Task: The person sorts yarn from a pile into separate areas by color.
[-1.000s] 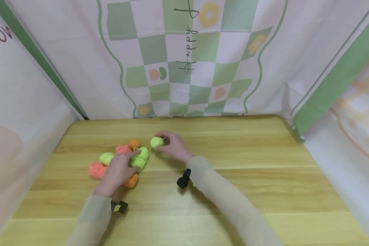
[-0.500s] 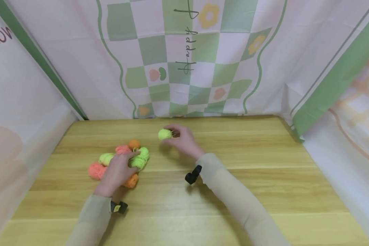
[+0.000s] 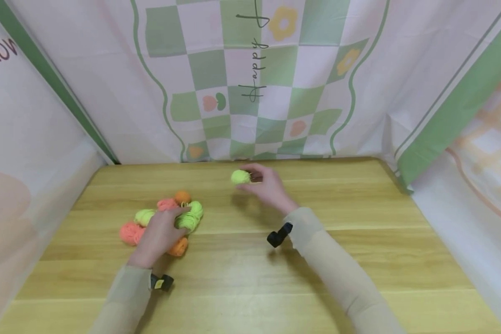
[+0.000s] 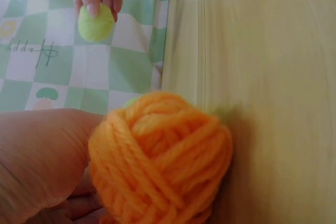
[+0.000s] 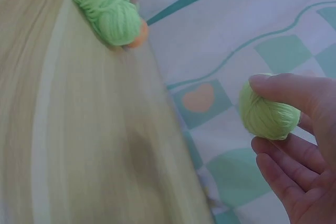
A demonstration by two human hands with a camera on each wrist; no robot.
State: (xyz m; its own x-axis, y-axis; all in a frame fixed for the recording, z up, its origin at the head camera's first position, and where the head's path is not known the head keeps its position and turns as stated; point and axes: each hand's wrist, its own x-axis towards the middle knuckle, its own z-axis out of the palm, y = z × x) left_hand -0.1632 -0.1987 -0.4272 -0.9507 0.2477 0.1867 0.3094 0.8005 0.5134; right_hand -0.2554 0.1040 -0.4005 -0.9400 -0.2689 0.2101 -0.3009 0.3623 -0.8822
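Observation:
My right hand (image 3: pixel 271 189) pinches a small yellow-green ball of yarn (image 3: pixel 240 176) between thumb and fingers, raised above the table near its back edge. In the right wrist view the thumb lies across that ball's top. My left hand (image 3: pixel 160 235) is at the yarn pile on the left, its thumb and forefinger around a bright green yarn skein (image 3: pixel 189 217). Its other fingers are largely hidden. Near the left palm sits an orange ball of yarn (image 4: pixel 160 163), large in the left wrist view.
Around the left hand lie a coral yarn ball (image 3: pixel 131 233), another coral ball (image 3: pixel 167 204), a pale yellow ball (image 3: pixel 144 216) and a darker orange ball (image 3: pixel 182 197). The wooden table (image 3: pixel 242 287) meets a checkered curtain (image 3: pixel 271 111) at the back.
My right hand has carried the small yellow-green ball to the right and toward the back of the table, away from the pile. My left hand has stayed in place.

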